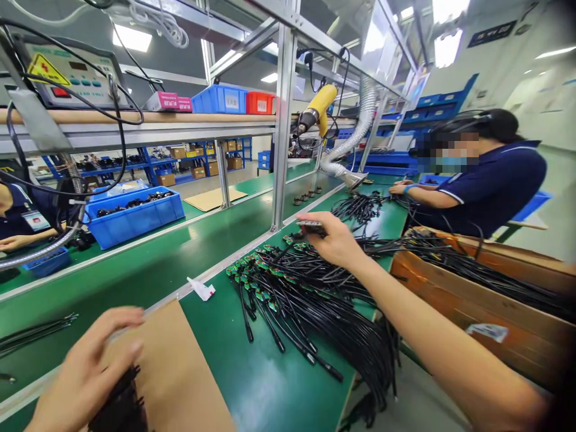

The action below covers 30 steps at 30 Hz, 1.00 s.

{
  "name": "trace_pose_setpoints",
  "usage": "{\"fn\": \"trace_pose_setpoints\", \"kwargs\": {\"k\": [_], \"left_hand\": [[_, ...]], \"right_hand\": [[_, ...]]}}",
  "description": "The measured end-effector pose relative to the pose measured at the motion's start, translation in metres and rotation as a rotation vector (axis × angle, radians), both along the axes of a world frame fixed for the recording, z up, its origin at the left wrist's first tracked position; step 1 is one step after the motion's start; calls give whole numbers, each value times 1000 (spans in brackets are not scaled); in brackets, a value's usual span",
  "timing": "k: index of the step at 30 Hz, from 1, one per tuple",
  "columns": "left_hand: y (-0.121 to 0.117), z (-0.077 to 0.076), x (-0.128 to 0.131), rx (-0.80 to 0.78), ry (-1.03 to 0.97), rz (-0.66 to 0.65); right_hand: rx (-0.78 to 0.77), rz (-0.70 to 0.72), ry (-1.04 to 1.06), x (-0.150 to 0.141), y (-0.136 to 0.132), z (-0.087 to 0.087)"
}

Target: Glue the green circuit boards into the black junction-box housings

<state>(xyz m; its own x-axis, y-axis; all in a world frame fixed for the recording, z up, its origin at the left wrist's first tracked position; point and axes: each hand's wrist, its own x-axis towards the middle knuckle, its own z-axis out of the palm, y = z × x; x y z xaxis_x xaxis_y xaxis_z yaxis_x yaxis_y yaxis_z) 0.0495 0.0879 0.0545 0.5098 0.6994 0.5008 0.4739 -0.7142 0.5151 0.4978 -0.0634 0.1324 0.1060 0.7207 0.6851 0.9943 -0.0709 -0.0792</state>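
In the head view, grips a small dark part (311, 227) in the right hand (338, 240), above the far edge of the cable pile (333, 306); pinched between thumb and fingers, probably for a light, precise hold, with one face exposed. Of the two hands, shows the left hand (85, 372) left of the pile and nearer the camera, fingers parted, over black parts (117, 407) on a cardboard sheet (184, 366). Cannot tell from here whether touching, grasping or clear of those parts. Laid flat on the counter (265, 384), likely to give the parts a softer rest.

Fanned with green ends (245, 273) mostly together toward the pile's far-left side, seemingly for easy access, and with long black tails trailing over the near edge, probably for lack of room. Right of the pile, stored lengthwise in an open carton (427, 300), more cables (477, 270), likely to limit tangling. Beyond the pile, hung above the surface, a yellow heat gun (321, 108), apparently to leave working space below.
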Motion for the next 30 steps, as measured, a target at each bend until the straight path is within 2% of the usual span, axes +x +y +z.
{"fn": "trace_pose_setpoints", "kwargs": {"k": [1, 2, 4, 5, 6, 8, 10, 13, 15, 17, 20, 22, 24, 25, 27, 29, 30], "left_hand": [[-10, 19, 29, -146, -46, -160], [-21, 34, 57, -304, -91, -337], [-41, 48, 102, -624, -162, -650], [-51, 49, 117, -782, -194, -692], [-59, 47, 126, -912, -240, -678], [-72, 42, 128, -1043, -361, -570], [-83, 45, 114, -1029, -449, -489], [-96, 64, 86, -965, -452, -488], [-102, 80, 72, -928, -477, -492], [-104, 90, 63, -859, -528, -469], [-100, 94, 56, -686, -583, -363], [-94, 93, 53, -548, -580, -272], [-88, 91, 48, -407, -575, -207], [-86, 90, 46, -335, -579, -186], [-83, 89, 39, -226, -615, -151], [-82, 88, 34, -236, -642, -110], [-81, 87, 32, -284, -651, -83]], "right_hand": [[34, 63, 0, -24, -2, 1], [75, 205, 9, -51, -5, -2], [119, 489, -62, -108, -10, -18], [103, 570, -119, -135, -13, -28], [112, 626, -174, -159, -16, -39], [194, 681, -227, -189, -21, -57], [261, 732, -192, -191, -24, -65], [227, 797, 19, -149, -20, -59], [91, 709, 230, -114, -7, -56], [-147, 670, 407, -93, 7, -58], [-349, 750, 513, -102, 12, -71], [-352, 749, 553, -125, 3, -77], [-254, 672, 530, -149, -11, -76], [-165, 627, 483, -159, -18, -70], [37, 535, 338, -172, -30, -47], [188, 404, 123, -182, -36, -11], [195, 322, 5, -186, -37, 10]]}}
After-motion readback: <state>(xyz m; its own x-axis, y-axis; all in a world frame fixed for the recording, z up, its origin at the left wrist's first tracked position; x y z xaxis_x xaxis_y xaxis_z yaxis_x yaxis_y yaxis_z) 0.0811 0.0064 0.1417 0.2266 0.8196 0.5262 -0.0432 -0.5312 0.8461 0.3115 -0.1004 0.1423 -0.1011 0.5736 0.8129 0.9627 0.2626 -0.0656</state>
